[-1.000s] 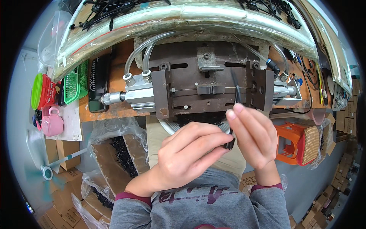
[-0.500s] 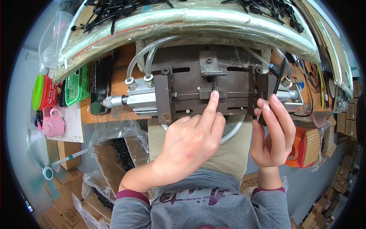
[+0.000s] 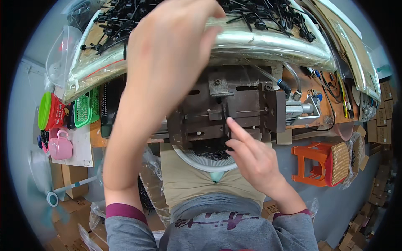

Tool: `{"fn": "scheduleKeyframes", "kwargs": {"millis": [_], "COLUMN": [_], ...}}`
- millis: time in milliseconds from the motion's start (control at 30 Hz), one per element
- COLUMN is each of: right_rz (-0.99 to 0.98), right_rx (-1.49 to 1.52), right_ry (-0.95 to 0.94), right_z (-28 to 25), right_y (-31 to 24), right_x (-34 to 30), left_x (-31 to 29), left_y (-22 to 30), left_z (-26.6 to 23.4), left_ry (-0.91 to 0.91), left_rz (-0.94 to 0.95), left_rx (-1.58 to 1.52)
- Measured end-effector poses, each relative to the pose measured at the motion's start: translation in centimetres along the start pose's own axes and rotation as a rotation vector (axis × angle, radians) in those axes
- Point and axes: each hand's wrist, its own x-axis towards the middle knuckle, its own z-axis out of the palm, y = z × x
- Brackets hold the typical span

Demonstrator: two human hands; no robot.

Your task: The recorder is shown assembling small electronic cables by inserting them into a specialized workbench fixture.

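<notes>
At the bench's near edge, the right hand [image 3: 255, 161] is pressing its forefinger tip onto the slot in the dark metal press fixture [image 3: 228, 111], other fingers loosely curled, gripping nothing visible. Fixture's long axis is running left-right, just ahead of this hand. Left hand [image 3: 171, 42] is reaching far forward, fingers spread, over the pile of black cable ties [image 3: 268, 16]; can't tell if holding any. Right hand's nearer the fixture.

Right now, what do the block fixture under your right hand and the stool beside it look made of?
The fixture looks like dark, dull metal: machined blocks, bolt heads, worn edges. The stool looks like glossy orange moulded plastic, with a lattice panel whose material I can't tell.
</notes>
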Motion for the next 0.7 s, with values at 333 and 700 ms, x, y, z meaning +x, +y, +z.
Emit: {"fn": "scheduleKeyframes", "kwargs": {"millis": [333,700], "right_rz": [-0.008,0.052], "right_rx": [-0.172,-0.075], "right_ry": [-0.099,0.190], "right_z": [0.2,-6.4], "right_y": [-0.7,3.6], "right_x": [1.7,11.5], "left_x": [3.6,-2.3], "left_y": [-4.0,2.1], "left_z": [4.5,-4.5], "left_ry": [-0.294,-0.178], "left_rz": [-0.221,-0.438], "left_rx": [-0.016,-0.628]}}
